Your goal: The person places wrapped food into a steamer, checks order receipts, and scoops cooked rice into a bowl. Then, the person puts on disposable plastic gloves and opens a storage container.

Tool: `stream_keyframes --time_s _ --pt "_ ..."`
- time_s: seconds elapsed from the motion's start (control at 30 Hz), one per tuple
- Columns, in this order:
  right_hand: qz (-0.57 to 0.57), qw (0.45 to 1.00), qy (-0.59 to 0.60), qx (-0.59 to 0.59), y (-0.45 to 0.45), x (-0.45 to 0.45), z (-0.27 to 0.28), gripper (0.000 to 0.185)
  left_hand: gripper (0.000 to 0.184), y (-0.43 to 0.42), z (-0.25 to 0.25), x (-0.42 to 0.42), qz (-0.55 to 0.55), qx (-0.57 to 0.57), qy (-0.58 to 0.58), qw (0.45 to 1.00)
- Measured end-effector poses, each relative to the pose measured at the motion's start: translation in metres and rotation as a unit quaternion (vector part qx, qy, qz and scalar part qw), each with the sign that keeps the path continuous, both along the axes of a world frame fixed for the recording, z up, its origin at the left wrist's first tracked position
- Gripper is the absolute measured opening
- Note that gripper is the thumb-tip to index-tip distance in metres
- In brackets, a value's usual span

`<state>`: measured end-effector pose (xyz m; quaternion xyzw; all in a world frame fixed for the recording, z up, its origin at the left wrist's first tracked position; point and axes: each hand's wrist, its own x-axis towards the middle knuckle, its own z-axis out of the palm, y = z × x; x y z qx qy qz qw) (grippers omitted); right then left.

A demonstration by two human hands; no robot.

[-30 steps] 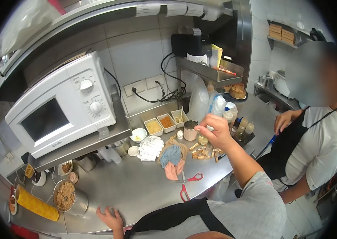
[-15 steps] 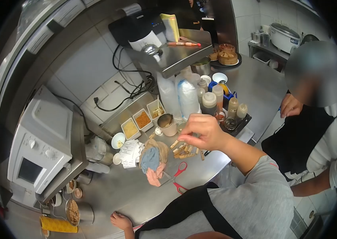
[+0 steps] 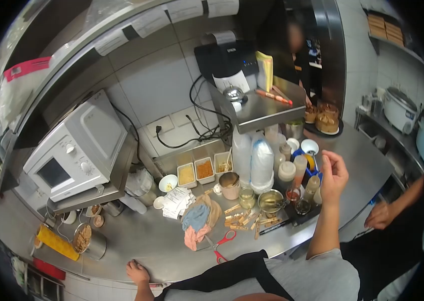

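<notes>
My left hand (image 3: 137,272) rests at the front edge of the steel counter (image 3: 167,266), holding nothing, its fingers slightly bent. My right hand (image 3: 334,174) is raised above the right part of the counter, its fingers curled in, with nothing visible in them. Behind and left of it stand squeeze bottles (image 3: 287,171). Lower left of it lie wooden clothespins (image 3: 242,219), a black marker (image 3: 275,227) and a metal bowl of liquid (image 3: 271,201). Red-handled scissors (image 3: 217,244) lie beside crumpled cloths (image 3: 200,219).
A microwave (image 3: 71,155) stands on a raised shelf at left, above a pot of food (image 3: 89,242) and a yellow roll (image 3: 57,243). Food tubs (image 3: 204,170) line the wall below a printer (image 3: 227,60). A co-worker's hand (image 3: 380,215) is at the right.
My right hand has moved right, away from over the clothespins, uncovering the metal bowl. My left hand stays by the counter's front edge. The view has turned and shifted.
</notes>
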<state>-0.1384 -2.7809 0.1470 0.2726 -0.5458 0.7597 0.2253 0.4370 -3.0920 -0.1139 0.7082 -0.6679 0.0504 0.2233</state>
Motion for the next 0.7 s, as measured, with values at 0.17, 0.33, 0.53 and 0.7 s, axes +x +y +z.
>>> stream_keyframes --time_s 0.17,0.33,0.53,0.7 --pt "0.083 0.989 0.111 0.051 -0.036 0.001 0.064 0.01 0.039 0.002 0.001 0.0 -0.001 -0.001 0.002 1.0" --pt "0.15 0.935 0.319 0.027 -0.126 -0.045 0.203 0.017 0.038 -0.002 -0.003 -0.002 0.007 -0.016 0.002 1.0" --pt "0.285 0.956 0.025 -0.062 -0.221 -0.116 0.339 0.07 0.037 0.008 0.0 -0.003 0.007 -0.034 0.026 0.999" --pt "0.336 0.937 0.024 -0.095 -0.234 -0.106 0.349 0.054 0.039 0.006 0.003 -0.004 0.006 -0.038 0.034 0.999"
